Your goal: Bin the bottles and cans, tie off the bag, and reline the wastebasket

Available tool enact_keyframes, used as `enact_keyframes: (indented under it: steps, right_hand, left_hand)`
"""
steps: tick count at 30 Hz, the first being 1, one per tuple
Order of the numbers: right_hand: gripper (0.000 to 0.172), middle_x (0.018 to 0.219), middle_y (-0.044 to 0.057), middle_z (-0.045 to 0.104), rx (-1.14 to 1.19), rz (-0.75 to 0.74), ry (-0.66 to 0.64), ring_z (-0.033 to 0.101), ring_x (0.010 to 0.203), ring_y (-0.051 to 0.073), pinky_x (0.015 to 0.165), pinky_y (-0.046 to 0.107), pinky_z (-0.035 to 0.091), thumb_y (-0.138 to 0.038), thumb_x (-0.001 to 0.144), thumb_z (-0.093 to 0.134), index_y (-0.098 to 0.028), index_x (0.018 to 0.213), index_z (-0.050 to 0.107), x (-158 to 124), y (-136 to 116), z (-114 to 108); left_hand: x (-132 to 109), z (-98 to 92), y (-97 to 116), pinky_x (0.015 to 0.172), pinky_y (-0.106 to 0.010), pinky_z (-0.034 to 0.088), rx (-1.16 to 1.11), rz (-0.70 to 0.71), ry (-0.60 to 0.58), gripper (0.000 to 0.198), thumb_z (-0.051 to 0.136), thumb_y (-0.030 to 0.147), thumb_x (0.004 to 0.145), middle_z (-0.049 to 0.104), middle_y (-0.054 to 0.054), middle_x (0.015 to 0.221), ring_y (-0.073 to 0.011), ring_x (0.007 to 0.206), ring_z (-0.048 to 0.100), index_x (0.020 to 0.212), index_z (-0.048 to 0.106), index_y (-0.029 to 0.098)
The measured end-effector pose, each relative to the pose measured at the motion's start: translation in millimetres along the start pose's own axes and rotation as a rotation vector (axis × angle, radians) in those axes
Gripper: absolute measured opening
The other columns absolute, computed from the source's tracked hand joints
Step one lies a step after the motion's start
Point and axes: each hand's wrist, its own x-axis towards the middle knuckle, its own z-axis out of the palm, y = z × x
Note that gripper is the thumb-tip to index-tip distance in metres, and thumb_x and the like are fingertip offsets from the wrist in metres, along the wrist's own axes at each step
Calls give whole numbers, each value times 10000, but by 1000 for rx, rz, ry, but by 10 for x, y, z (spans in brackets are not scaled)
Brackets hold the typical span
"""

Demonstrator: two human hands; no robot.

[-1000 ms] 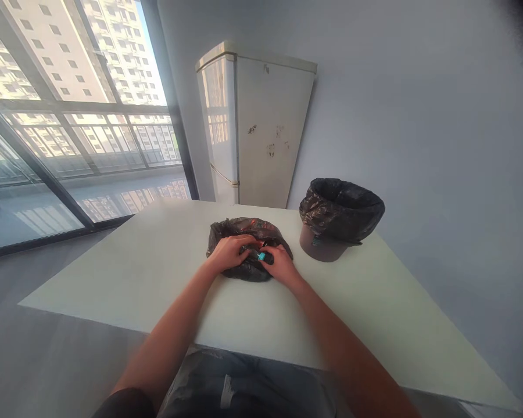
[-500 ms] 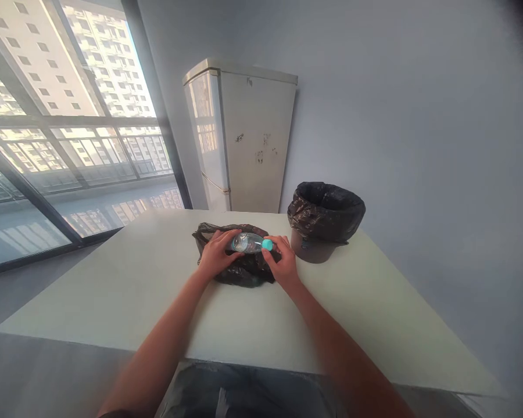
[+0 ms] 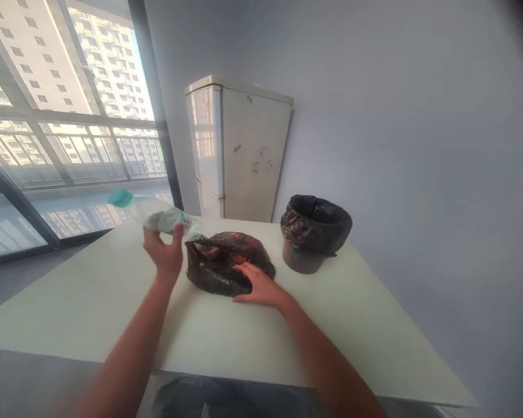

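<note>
Raised over the left part of the table, my left hand [image 3: 164, 251] is closed around a clear plastic bottle [image 3: 157, 213]. The bottle lies tilted, its turquoise cap up at the left, and is smeared by motion. A crumpled black plastic bag [image 3: 218, 281] rests on the table with its mouth partly open. Brown and orange things show inside, too unclear to name. My right hand [image 3: 261, 285] grips the bag's near right side, thumb low on the outside and fingers over the opening.
Right of the bag stands a small brown bin [image 3: 303, 261] with a black bag liner [image 3: 318, 223] folded over its rim. Behind the white table [image 3: 226, 342] are a fridge [image 3: 255, 157] and a grey wall [image 3: 396, 145]. Large windows [image 3: 70, 151] fill the left side.
The bottle has gone from between both hands above the bag to my left hand alone, up and left, its cap now pointing left. My right hand has let go of the cap and moved down onto the bag.
</note>
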Motion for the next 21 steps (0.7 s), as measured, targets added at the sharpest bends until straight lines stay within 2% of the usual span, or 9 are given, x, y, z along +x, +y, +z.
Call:
enact_keyframes:
  steps: [2,4,7,9,12,15,19,21]
  right_hand:
    - [651,1312,102,612,0,22,2,616,1217,278,1071,435,490,-391,783,885,-245,1359,618,-5,18,4]
    - [500,1207,77,629,8,32,46,642,1104,243,970,384,519,-353,799,861,-230,1241,662,-3,34,-9]
    - [204,960,28,630,13,32,89,615,864,196,788,330,501,-292,831,807,-203,966,683,11,43,-39]
    - [113,868,23,622,27,-14,103,583,792,189,748,329,475,-265,873,748,-195,852,663,15,28,-59]
    - [149,887,48,668,64,-144,131,591,853,218,831,374,483,-323,905,728,-206,842,663,-1,-25,-103]
    - [238,934,69,693,136,-224,70,613,886,231,873,399,498,-430,916,725,-212,840,668,-32,-69,-158]
    - [406,838,69,693,273,-110,-59,653,824,232,801,374,523,-561,960,639,-206,768,680,-55,-41,-192]
    - [467,780,55,668,291,-28,-48,634,683,194,659,329,503,-570,1019,518,-199,789,682,-51,-2,-182]
  left_hand:
    - [240,-119,-195,967,-379,571,71,-60,-60,495,667,565,916,694,-93,1179,-245,1091,695,1236,591,195]
    - [384,-255,-482,899,-365,588,201,-180,-125,499,707,582,871,714,-77,1117,-248,1042,706,1177,591,204]
    - [404,-449,-956,1003,-421,547,444,-429,-230,503,728,524,848,722,-110,1190,-283,1115,707,1196,556,205]
    - [340,-534,-1198,1010,-480,532,512,-518,-248,534,714,516,852,724,-166,1189,-336,1126,710,1222,531,177]
    - [235,-567,-1378,992,-524,524,531,-568,-243,602,695,556,854,725,-203,1174,-384,1144,701,1261,490,164]
    - [183,-546,-1417,998,-494,520,490,-556,-256,644,768,518,791,720,-169,1225,-361,1148,698,1266,468,204]
    - [160,-550,-1437,954,-471,538,407,-505,-244,596,823,485,748,727,-118,1155,-325,1083,703,1152,468,229]
    - [151,-557,-1458,935,-484,545,383,-487,-224,572,818,492,761,718,-116,1128,-327,1073,696,1120,462,226]
